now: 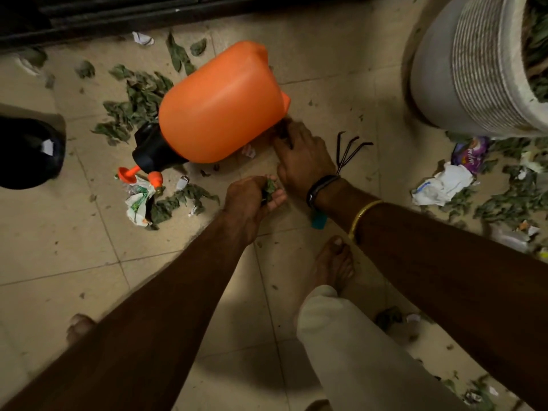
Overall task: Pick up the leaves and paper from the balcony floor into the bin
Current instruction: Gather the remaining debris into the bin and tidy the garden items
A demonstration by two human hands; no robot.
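Note:
Dry green leaves [139,99] and scraps of paper [143,38] lie scattered over the beige tiled floor. My left hand [252,200] is curled around a small bunch of leaves [269,188] just above the floor. My right hand [299,152] reaches down beside the lower edge of an orange sprayer jug [222,102], its fingertips pinching dark leaf bits [283,130] on the tile. A black bin [26,152] stands at the left edge with a white scrap inside.
The orange jug lies on its side with its black-and-orange nozzle [148,161] toward the left. A small hand rake [350,152] lies right of my right hand. A white ribbed planter [480,66] stands top right. Crumpled paper [441,185] and a purple wrapper [471,152] lie right. My bare foot [335,262] is below.

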